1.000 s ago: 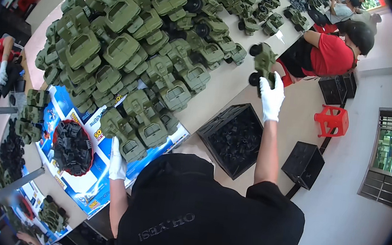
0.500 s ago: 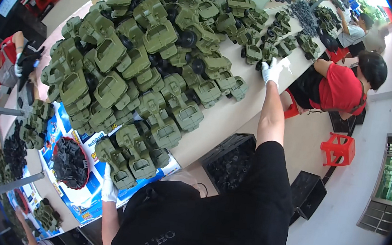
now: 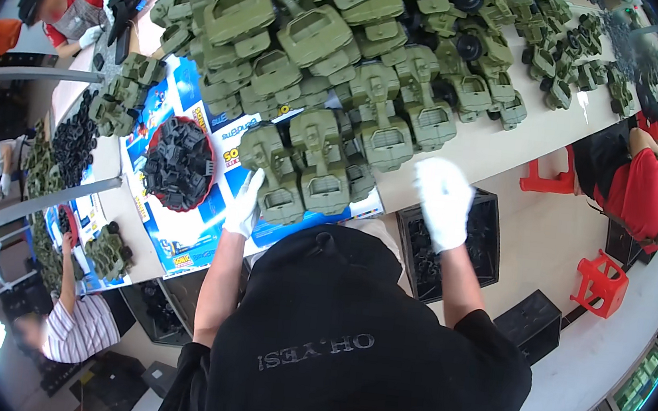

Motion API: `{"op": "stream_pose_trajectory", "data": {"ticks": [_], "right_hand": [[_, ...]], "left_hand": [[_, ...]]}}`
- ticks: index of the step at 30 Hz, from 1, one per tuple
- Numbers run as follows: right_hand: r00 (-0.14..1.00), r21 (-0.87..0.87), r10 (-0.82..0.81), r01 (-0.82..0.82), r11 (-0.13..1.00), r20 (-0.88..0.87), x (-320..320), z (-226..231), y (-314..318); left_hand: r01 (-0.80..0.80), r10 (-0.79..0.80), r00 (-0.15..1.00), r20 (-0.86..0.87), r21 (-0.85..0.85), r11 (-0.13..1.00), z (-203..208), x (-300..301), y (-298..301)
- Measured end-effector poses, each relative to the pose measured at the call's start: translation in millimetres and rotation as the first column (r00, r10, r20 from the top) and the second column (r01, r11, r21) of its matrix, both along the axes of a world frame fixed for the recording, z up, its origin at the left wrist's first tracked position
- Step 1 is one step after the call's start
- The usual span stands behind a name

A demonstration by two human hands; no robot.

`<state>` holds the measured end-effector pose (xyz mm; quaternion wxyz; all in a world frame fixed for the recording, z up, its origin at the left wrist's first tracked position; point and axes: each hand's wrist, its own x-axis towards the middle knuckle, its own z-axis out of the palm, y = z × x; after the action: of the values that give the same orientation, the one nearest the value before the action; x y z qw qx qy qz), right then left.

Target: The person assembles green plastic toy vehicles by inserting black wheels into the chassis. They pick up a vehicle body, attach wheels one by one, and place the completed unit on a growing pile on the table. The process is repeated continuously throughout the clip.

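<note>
My left hand (image 3: 244, 208), in a white glove, rests against the side of an olive-green toy vehicle body (image 3: 277, 200) at the near edge of the heap. Its fingers are stretched out, not wrapped round the toy. Close by on the right, another green toy vehicle (image 3: 323, 185) stands in the same near row. My right hand (image 3: 443, 205), also gloved, hangs at the table's front edge, apart from the vehicles. Motion smears its fingers, and nothing can be made out in it.
A red-rimmed round basin (image 3: 211, 163) of black parts sits on printed blue-and-white sheets (image 3: 169, 241). A black crate (image 3: 490, 222) of dark parts stands below the table edge. Co-workers sit along both sides; a red stool (image 3: 601, 284) is at the right.
My right hand has drawn back from the far-right vehicles towards my body. The view has turned, and my left hand stays by the near vehicle.
</note>
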<state>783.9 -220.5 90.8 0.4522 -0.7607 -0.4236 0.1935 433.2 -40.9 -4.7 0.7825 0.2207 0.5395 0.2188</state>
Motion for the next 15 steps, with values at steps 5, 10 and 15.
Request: {"op": "stream_pose_trajectory", "data": {"ticks": [5, 10, 15], "right_hand": [[0.828, -0.411, -0.051, -0.222, 0.884, -0.558, -71, -28, 23], [0.803, -0.387, -0.201, -0.04, 0.921, -0.561, -96, -90, 38], [0.773, -0.514, -0.204, -0.179, 0.839, -0.601, -99, -69, 43]], "left_hand": [[0.038, -0.038, 0.999, 0.005, 0.104, 0.994, 12, 14, 2], [0.137, -0.144, 0.987, 0.067, 0.104, 0.985, 16, 8, 11], [0.259, -0.261, 0.964, 0.05, 0.05, 0.965, 19, -18, 10]]}}
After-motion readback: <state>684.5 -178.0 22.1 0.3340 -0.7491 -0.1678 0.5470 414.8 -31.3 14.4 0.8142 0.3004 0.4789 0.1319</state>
